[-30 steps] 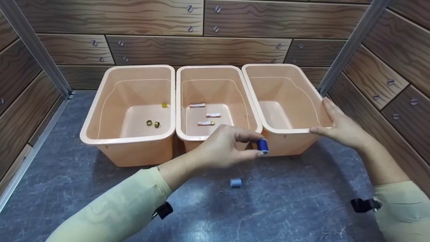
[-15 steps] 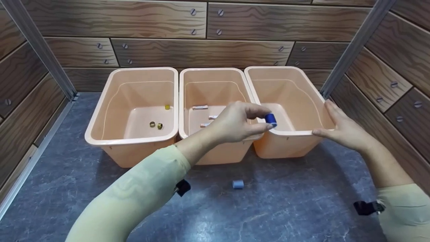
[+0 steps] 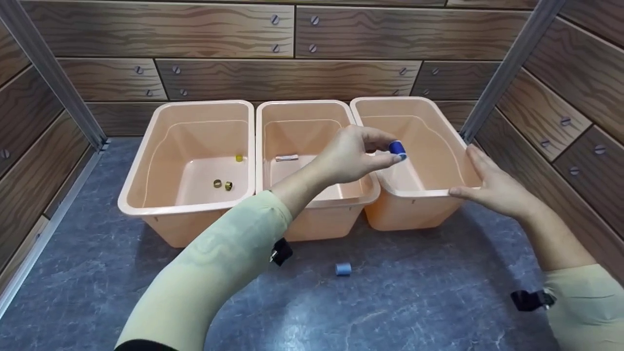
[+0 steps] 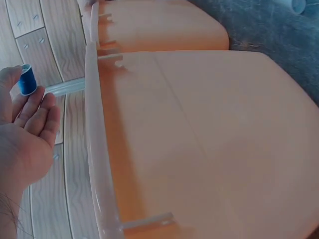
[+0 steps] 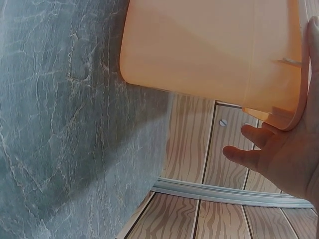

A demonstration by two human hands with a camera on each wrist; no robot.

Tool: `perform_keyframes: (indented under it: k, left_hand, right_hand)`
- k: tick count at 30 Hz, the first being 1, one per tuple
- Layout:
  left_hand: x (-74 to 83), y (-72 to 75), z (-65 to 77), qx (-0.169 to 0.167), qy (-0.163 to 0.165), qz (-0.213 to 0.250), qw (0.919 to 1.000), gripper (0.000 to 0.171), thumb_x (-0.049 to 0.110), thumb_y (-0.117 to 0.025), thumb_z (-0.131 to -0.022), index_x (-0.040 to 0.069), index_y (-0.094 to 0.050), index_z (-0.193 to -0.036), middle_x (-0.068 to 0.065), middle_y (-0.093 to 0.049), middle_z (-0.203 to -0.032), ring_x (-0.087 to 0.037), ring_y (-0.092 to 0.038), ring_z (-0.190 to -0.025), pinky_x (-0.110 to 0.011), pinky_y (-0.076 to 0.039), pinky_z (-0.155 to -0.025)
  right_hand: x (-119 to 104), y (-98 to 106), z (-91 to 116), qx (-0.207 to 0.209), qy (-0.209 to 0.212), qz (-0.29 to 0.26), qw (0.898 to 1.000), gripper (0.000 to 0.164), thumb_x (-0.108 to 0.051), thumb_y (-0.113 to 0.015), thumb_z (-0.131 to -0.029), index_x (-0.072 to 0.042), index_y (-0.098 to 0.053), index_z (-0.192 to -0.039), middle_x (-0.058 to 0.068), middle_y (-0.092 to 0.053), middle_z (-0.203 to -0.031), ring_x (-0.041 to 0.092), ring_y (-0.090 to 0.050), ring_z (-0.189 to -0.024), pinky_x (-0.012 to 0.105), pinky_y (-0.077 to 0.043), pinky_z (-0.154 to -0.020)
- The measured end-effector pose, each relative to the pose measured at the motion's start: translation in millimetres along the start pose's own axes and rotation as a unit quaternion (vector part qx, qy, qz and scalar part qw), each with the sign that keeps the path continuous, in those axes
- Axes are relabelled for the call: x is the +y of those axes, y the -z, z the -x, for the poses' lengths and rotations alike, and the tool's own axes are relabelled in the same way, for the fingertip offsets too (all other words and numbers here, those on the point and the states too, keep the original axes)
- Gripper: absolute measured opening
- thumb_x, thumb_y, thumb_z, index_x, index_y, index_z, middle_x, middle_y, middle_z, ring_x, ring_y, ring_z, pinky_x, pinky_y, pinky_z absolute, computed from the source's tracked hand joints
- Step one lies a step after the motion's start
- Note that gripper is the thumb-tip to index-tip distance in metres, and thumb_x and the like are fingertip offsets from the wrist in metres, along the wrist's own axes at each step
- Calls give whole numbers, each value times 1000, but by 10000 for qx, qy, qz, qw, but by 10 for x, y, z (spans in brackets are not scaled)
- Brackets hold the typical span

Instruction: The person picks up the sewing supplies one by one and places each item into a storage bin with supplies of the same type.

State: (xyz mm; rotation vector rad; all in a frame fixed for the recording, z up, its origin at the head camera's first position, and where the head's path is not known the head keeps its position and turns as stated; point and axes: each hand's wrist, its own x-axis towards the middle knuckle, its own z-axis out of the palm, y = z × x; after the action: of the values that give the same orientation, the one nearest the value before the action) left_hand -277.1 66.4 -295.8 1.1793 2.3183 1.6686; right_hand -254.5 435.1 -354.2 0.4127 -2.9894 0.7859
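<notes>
Between thumb and forefinger my left hand (image 3: 352,155) pinches a dark blue spool of thread (image 3: 397,149), held over the left part of the right bin (image 3: 414,194). In the left wrist view the same spool (image 4: 27,80) shows white ends, and the other fingers are loosely bent below it. My right hand (image 3: 502,187) rests at the front right corner of that bin, thumb along the front rim and fingers on the outer side. The right wrist view shows its fingers (image 5: 244,154) fairly straight and spread beside the bin's wall. A light blue spool (image 3: 343,269) lies on the dark table.
The left bin (image 3: 185,209) holds two brass-coloured rings (image 3: 217,184) and a small yellow piece (image 3: 239,158). In the middle bin (image 3: 321,203) a small whitish strip (image 3: 286,158) shows; my left arm covers part of its floor. Wood-patterned walls (image 3: 219,31) stand behind and beside.
My left hand has risen and moved forward with the dark blue spool, from in front of the bins to over the right bin. The right hand has stayed on the bin's corner.
</notes>
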Motion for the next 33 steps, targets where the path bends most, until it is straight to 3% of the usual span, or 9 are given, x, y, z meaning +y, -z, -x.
perform_keyframes:
  k: [10, 15, 23, 33]
  left_hand:
    - [-114, 45, -216, -72, 129, 223, 9996, 35, 12, -78, -99, -3, -73, -129, -9, -79, -111, -10, -74, -98, -22, -57, -88]
    - [-119, -1, -334, 3, 61, 198, 9998, 34, 14, -80, -97, -1, -75, -128, -6, -80, -107, -10, -75, -94, -22, -58, -84]
    - [-133, -42, -556, -251, 422, -99, 9987, 34, 20, -79, -99, 4, -76, -128, 0, -80, -109, -7, -72, -97, -19, -56, -86]
    - [-221, -55, -695, -181, 568, -93, 9982, 35, 21, -80, -98, 4, -76, -129, 0, -80, -109, -7, -73, -98, -17, -56, -85]
  right_hand:
    - [-34, -35, -54, -118, -14, -38, 9999, 116, -37, -81, -93, 9, -3, -165, 35, 1, -171, 53, -1, -158, 71, -9, -123]
    - [-7, -38, -50, -18, 59, -12, 10000, 115, -36, -82, -92, 11, -6, -165, 37, -2, -170, 55, -3, -158, 71, -10, -124]
    - [26, -7, -38, 66, 80, -35, 9999, 115, -35, -82, -92, 12, -6, -164, 39, -2, -169, 56, -3, -157, 71, -8, -124]
    - [16, -26, -47, 55, 84, 0, 9999, 115, -35, -82, -92, 12, -6, -164, 38, -2, -169, 57, -3, -157, 72, -9, -123]
